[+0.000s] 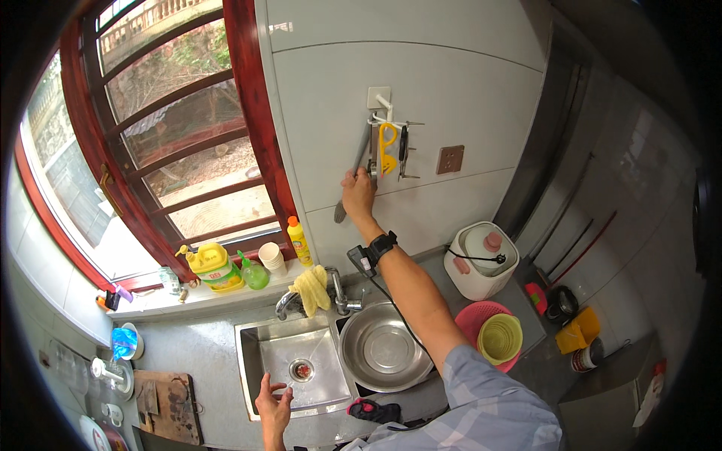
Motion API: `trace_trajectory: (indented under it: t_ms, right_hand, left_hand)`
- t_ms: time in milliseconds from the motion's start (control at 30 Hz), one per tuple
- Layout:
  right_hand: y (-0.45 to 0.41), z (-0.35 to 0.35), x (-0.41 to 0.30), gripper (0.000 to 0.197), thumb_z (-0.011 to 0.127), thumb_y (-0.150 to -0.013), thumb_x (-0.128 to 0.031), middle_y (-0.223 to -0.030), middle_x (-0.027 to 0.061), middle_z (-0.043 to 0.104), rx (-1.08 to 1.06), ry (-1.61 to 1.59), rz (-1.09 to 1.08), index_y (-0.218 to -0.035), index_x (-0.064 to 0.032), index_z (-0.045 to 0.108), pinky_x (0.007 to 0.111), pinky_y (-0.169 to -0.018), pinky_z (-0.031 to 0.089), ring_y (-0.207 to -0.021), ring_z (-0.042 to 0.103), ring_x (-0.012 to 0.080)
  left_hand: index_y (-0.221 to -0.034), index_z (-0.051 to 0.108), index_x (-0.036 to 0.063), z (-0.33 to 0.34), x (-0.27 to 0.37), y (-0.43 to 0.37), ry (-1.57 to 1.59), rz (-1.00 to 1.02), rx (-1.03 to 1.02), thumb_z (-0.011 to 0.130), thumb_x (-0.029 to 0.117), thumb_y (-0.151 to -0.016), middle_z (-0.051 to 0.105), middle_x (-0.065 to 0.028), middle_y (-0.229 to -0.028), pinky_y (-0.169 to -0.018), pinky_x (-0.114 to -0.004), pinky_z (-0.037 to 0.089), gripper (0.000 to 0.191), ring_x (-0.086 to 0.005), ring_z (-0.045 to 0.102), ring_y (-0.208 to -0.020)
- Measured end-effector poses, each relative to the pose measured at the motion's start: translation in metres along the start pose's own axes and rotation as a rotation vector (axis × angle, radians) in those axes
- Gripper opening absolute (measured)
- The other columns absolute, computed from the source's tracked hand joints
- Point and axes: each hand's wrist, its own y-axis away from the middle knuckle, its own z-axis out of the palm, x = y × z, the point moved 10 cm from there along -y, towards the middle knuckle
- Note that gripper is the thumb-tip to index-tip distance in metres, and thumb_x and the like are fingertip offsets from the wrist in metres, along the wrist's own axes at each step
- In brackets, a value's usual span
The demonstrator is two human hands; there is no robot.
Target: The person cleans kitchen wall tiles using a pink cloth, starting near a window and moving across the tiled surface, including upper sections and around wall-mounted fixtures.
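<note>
My right hand (359, 194) is raised to the tiled wall, its fingers at a grey long-handled brush (362, 147) that hangs from a white wall hook (389, 113). Beside the brush hang a yellow-handled tool (388, 147) and a black-handled one (403, 144). Whether the fingers grip the brush handle or a metal utensil next to it is hard to tell. My left hand (274, 407) is empty, fingers apart, over the near left edge of the steel sink (321, 389). A round steel basin (386, 347) sits to the right of the sink bowl. A yellow cloth (312, 290) drapes over the faucet (338, 290).
Bottles and paper cups (272, 258) line the windowsill. A wooden cutting board (179, 406) with a cleaver lies at left. At right stand a white appliance (480, 282) and pink and yellow baskets (500, 339). A dark glove-like item (377, 411) lies at the near counter edge.
</note>
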Motion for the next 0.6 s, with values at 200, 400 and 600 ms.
trace_trajectory:
  t_ms: [200, 400, 600]
  right_hand:
    - [-0.007, 0.002, 0.003, 0.018, 0.058, -0.095, -0.016, -0.077, 0.0213, 0.066, -0.001, 0.043, -0.011, -0.091, 0.0017, 0.055, 0.051, -0.071, 0.048, -0.079, 0.064, 0.0423]
    - [-0.008, -0.006, -0.01, 0.019, 0.057, -0.095, -0.017, -0.082, 0.0247, 0.066, 0.029, 0.091, -0.061, -0.092, 0.0019, 0.055, 0.051, -0.072, 0.048, -0.082, 0.064, 0.0439]
    - [0.012, 0.023, -0.006, 0.024, 0.054, -0.098, -0.022, -0.08, 0.0234, 0.064, -0.065, -0.058, 0.043, -0.097, 0.002, 0.055, 0.052, -0.079, 0.047, -0.085, 0.063, 0.0439]
  left_hand:
    - [-0.145, 0.037, -0.0052, 0.004, -0.012, -0.001, 0.019, -0.042, -0.016, 0.073, -0.002, -0.083, 0.07, -0.0167, -0.098, -0.06, -0.027, 0.055, 0.072, -0.0184, 0.071, -0.07]
    - [-0.146, 0.037, -0.0026, -0.003, -0.053, 0.0, 0.065, 0.024, -0.014, 0.072, -0.003, -0.082, 0.069, -0.016, -0.096, -0.061, -0.028, 0.056, 0.073, -0.0188, 0.069, -0.07]
    - [-0.153, 0.031, 0.01, -0.004, -0.066, -0.008, -0.026, 0.002, -0.027, 0.069, 0.001, -0.086, 0.068, -0.0119, -0.098, -0.059, -0.027, 0.053, 0.077, -0.0163, 0.068, -0.073]
